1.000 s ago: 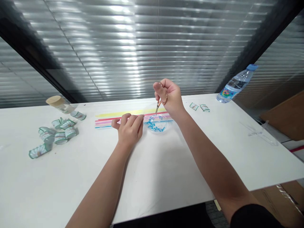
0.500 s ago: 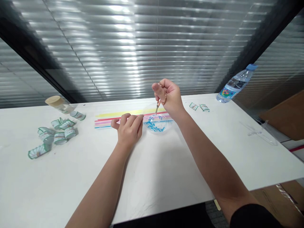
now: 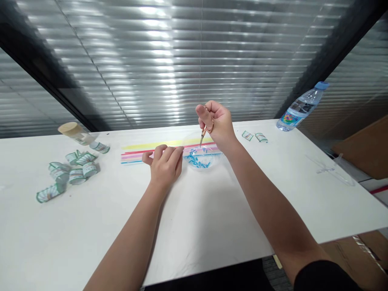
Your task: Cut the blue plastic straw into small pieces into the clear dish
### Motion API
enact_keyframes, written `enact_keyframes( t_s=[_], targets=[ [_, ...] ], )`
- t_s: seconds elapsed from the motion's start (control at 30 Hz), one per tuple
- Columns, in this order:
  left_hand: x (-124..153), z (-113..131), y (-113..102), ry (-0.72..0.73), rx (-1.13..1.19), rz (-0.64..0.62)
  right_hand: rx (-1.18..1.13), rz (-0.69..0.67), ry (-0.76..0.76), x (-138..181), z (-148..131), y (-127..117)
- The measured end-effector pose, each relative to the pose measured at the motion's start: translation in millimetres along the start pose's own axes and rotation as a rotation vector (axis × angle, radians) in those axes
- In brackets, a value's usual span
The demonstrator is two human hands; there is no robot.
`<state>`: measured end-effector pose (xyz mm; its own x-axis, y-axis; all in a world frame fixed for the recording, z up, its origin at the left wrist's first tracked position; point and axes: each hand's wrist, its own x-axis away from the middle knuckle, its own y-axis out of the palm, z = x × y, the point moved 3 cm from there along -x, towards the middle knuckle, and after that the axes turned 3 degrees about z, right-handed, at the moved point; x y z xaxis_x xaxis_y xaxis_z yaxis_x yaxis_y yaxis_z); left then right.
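My right hand grips small rose-gold scissors by the finger loops. Their blades point down over a clear round bowl, and the tips look close together. Small blue cut pieces lie in the bowl, mostly on its left side, with a few purplish ones near the back. At the bowl's left edge is my left hand, back upward and fingers bent; it appears to hold the rim, with the thumb hidden. Thin straw-like strips in yellow, red, pink and blue run behind and under the left hand.
Several green-and-white wrapped packets lie at the left, near a clear jar with a beige lid. Two more packets lie right of my right hand. A water bottle stands at the back right, and clear plastic lies nearer the right edge.
My right hand and the scissors have shifted very slightly to the right. The left hand, the bowl and the blue pieces look practically the same.
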<state>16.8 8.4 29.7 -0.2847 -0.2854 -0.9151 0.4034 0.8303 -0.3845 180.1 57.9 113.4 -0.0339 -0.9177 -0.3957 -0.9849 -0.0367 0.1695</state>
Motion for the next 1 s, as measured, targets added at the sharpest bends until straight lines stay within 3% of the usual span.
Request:
enact_keyframes(
  t_s=[0.5, 1.0],
  targets=[
    [3, -1, 2, -0.056, 0.060, -0.064, 0.000, -0.022, 0.010, 2, 2, 5],
    [1, 1, 1, -0.031, 0.058, -0.036, -0.040, -0.053, 0.011, 1, 8, 7]
  ],
)
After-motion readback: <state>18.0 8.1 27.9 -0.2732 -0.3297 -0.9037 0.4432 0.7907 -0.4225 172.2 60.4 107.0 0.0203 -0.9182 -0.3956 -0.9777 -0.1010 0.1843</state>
